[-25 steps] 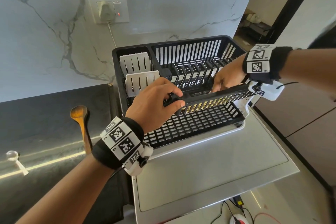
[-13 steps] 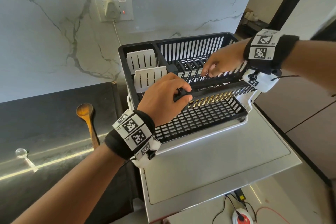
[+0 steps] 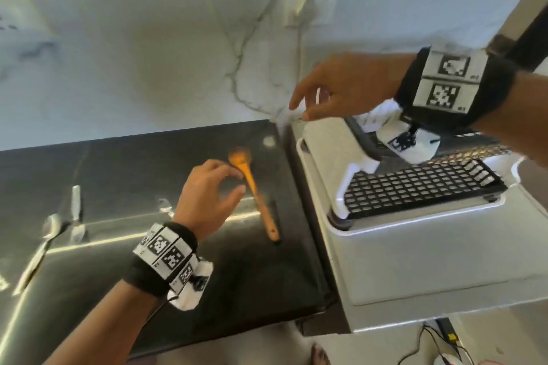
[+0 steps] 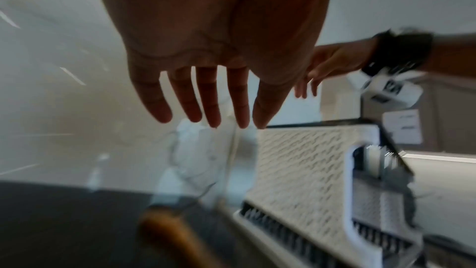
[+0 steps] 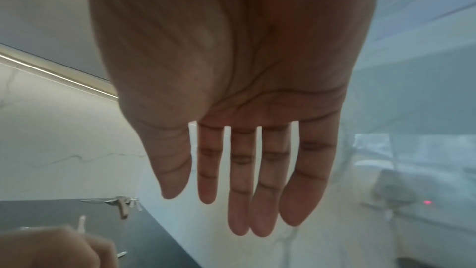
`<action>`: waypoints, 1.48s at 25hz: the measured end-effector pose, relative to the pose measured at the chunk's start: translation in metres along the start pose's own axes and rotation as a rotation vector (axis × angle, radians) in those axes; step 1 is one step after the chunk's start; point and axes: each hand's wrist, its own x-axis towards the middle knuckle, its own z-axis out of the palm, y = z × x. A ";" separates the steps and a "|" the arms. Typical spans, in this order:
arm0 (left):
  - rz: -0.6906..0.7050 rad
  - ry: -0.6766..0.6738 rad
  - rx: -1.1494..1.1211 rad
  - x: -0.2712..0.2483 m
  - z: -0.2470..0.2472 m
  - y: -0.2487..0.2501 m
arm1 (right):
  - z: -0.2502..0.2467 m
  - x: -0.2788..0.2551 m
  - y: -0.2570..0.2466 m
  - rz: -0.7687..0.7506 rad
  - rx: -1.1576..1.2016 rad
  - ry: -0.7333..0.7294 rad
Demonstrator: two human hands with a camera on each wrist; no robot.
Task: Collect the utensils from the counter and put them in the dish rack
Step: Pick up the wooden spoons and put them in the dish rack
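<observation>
A wooden spoon point(image 3: 252, 187) lies on the dark counter point(image 3: 118, 175), bowl toward the wall. My left hand point(image 3: 219, 184) hovers open just left of its bowl, holding nothing; the left wrist view shows its fingers point(image 4: 208, 107) straight above the blurred wooden spoon point(image 4: 175, 235). Metal spoons point(image 3: 47, 234) and a fork point(image 3: 76, 216) lie further left. The black and white dish rack point(image 3: 415, 187) stands to the right. My right hand point(image 3: 314, 104) hangs open over the rack's left end, its fingers point(image 5: 242, 191) spread and empty.
The rack sits on a white appliance top point(image 3: 430, 270) beside the counter. A wall socket with a plug point(image 3: 308, 3) is on the marble wall behind. Cables point(image 3: 439, 344) lie on the floor below.
Both hands have let go of the dish rack. My left hand has swung left over the counter to the wooden spoon, and my right hand has lifted off the rack. The view has turned left.
</observation>
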 end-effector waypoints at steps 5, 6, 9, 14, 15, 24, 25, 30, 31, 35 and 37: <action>-0.494 -0.284 0.263 -0.102 -0.030 -0.149 | 0.115 0.083 -0.081 0.064 0.101 -0.028; -0.540 -0.306 0.286 -0.117 -0.037 -0.168 | 0.145 0.100 -0.088 0.140 0.129 -0.046; -0.558 -0.354 0.339 -0.145 -0.048 -0.199 | 0.218 0.131 -0.101 0.398 0.131 -0.100; -0.505 -0.381 0.378 -0.145 -0.045 -0.205 | 0.255 0.147 -0.107 0.532 0.193 -0.079; -0.512 -0.379 0.375 -0.144 -0.045 -0.205 | 0.253 0.150 -0.108 0.539 0.193 -0.050; -0.545 -0.348 0.317 -0.152 -0.051 -0.204 | 0.202 0.230 -0.171 0.263 0.339 0.084; -0.556 -0.337 0.293 -0.152 -0.053 -0.206 | 0.197 0.243 -0.184 0.210 0.342 0.103; -0.631 -0.168 0.010 -0.155 -0.088 -0.232 | 0.185 0.309 -0.238 0.048 0.246 0.107; -0.654 -0.131 -0.020 -0.154 -0.101 -0.243 | 0.185 0.324 -0.246 0.038 0.220 0.089; -0.752 -0.078 0.016 -0.129 -0.162 -0.312 | 0.184 0.383 -0.266 0.048 0.121 0.046; -0.776 -0.058 0.058 -0.105 -0.195 -0.361 | 0.186 0.412 -0.273 0.061 0.105 0.021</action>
